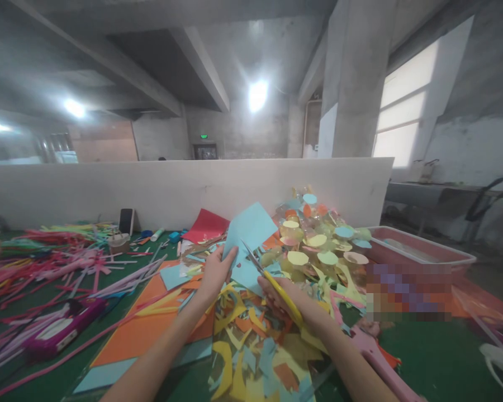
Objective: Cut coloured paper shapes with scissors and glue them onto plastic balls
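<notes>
My left hand [215, 272] pinches the lower left edge of a light blue paper sheet [251, 229] held up over the table. My right hand [291, 304] is closed around yellow-handled scissors [276, 290]. Their blades point up and left into the blue sheet's lower edge. Under both hands lies a heap of yellow, orange and blue paper scraps [251, 346].
A pile of clear cups topped with coloured paper discs [314, 240] stands behind the hands. Orange sheets [151, 324], pink and purple paper strips [58, 268], a phone [126, 221] and a red sheet [207, 224] lie left. A pink tray [419, 251] sits right, before a white partition [184, 187].
</notes>
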`<state>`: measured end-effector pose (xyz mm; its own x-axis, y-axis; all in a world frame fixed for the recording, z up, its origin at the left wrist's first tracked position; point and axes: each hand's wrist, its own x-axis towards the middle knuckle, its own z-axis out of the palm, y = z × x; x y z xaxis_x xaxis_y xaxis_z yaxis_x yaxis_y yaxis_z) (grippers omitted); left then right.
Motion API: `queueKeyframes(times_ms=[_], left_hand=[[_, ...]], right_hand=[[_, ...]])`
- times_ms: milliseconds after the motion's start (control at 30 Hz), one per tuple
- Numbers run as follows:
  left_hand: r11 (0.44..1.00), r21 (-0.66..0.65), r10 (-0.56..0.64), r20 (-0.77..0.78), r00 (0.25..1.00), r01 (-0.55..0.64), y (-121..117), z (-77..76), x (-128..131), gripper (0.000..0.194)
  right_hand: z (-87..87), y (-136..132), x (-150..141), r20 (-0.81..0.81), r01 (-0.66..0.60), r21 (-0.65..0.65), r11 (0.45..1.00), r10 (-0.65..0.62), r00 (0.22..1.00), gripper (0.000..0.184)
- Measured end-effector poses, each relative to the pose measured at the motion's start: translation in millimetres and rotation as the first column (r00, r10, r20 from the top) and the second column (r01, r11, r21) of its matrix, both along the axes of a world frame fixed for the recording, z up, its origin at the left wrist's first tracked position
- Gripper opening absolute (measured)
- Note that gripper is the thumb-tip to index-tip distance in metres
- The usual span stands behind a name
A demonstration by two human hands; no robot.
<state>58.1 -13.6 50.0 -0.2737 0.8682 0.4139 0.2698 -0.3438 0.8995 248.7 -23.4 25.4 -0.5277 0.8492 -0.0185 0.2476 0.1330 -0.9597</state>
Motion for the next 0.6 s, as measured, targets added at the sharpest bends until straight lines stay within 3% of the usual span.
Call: queueKeyframes(times_ms=[300, 600], left_hand=[[1.000, -0.011, -0.018, 0.014, 1.000, 0.018, 1.4, -0.1, -0.9, 0.035], [0.993, -0.045, -0.109, 0.005, 0.994, 0.110, 6.5, -6.0, -2.8, 0.037]], right_hand=[[9.0, -7.4, 2.8, 0.101, 0.003, 0.065, 0.998, -0.009, 0.995, 0.053], [10.2, -12.5, 7.9, -0.063, -0.155, -0.046, 0.987, 0.152, 0.986, 0.048]])
